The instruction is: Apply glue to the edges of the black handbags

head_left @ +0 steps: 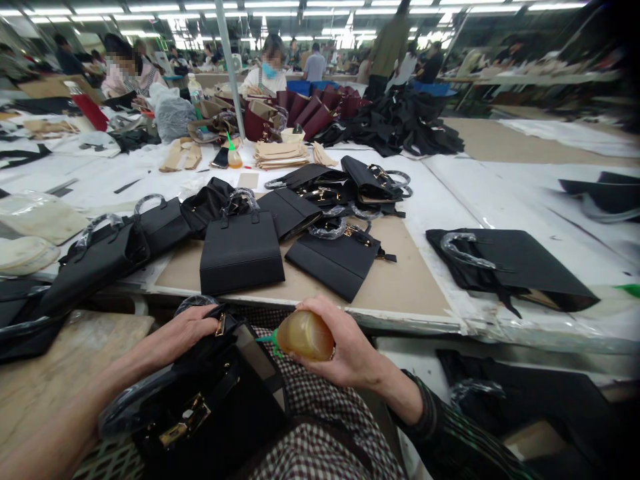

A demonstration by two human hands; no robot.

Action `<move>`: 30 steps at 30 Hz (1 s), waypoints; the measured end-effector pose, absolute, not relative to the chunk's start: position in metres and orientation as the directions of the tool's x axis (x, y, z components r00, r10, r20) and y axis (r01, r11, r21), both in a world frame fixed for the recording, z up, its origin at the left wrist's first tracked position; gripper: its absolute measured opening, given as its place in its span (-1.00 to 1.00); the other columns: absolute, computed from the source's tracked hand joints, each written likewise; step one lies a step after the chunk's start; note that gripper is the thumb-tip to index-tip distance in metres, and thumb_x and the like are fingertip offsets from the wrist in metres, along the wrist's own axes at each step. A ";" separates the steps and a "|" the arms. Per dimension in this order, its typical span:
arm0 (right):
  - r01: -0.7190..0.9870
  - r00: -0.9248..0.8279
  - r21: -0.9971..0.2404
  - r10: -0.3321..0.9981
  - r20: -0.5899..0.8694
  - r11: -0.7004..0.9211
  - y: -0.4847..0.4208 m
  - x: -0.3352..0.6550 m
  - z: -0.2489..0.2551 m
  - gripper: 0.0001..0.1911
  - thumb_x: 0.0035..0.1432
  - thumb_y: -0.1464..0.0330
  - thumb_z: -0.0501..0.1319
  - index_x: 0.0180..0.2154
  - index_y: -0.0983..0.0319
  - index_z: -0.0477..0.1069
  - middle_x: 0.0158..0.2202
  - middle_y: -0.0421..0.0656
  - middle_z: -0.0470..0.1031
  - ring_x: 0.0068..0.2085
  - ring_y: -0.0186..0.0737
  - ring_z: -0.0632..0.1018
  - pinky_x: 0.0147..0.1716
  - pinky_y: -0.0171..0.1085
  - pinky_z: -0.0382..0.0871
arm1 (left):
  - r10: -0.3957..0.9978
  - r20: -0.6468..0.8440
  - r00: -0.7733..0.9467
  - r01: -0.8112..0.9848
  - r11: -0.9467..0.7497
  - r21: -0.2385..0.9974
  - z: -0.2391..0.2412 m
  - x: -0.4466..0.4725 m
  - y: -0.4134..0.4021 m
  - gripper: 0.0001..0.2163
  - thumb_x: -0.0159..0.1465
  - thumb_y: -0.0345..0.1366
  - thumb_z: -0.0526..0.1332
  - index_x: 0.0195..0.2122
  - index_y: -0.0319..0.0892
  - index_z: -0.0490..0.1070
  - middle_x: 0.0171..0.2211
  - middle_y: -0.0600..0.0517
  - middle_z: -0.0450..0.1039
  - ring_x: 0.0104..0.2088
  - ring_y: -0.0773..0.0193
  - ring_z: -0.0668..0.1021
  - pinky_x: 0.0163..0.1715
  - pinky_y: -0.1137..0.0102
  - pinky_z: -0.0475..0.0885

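Hands meet over the person's lap, just below the near edge of the worktop (400, 293). The left hand (187, 330) presses down on the top of a black handbag (210, 407) that lies across the lap; its grip is flattened on the bag by the gold clasp, fingers spread rather than clenched, and whether they pinch anything cannot be told. The bag's plastic-wrapped handle curves toward the lower left, and a gold buckle shows on its front. The right hand (345, 350) has its grip clenched around an amber squeeze bottle (305, 335), held on its side with its green nozzle pointing left, right at the bag's upper edge. Beyond them, on the brown board near the worktop's front edge, stands an upright black bag (240, 252), with a flat bag (336, 261) just beside it to the right. More black bags crowd the left edge, and one lies apart toward the right edge (515, 267). At the far edge sit other people at work among maroon pieces (313, 113).
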State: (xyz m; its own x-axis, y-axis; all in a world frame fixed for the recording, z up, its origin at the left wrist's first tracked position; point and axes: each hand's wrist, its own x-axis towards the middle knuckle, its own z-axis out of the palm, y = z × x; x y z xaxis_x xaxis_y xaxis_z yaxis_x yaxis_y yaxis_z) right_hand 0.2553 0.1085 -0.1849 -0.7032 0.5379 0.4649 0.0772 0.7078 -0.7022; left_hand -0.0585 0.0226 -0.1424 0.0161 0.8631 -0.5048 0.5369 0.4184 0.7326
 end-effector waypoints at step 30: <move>0.184 -0.849 -0.686 0.466 0.249 0.703 0.103 0.278 -0.196 -0.40 0.17 0.25 0.41 0.15 0.17 0.23 -0.04 -0.01 0.48 -0.11 -0.01 0.55 -0.15 -0.11 0.47 | 0.859 -0.507 0.067 0.501 0.411 0.762 -0.136 -0.043 0.019 -0.86 0.31 -0.19 0.12 -0.37 -0.08 0.29 -0.38 0.12 0.30 -0.33 0.17 0.36 -0.34 0.38 0.29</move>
State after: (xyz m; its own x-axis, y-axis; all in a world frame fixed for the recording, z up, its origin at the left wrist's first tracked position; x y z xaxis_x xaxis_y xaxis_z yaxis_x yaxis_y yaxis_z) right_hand 0.2776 0.1029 -0.1959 -0.8493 0.4655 0.2490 0.1843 0.7035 -0.6864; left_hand -0.0429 0.0194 -0.1356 0.0667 0.8591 -0.5074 0.5012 0.4108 0.7616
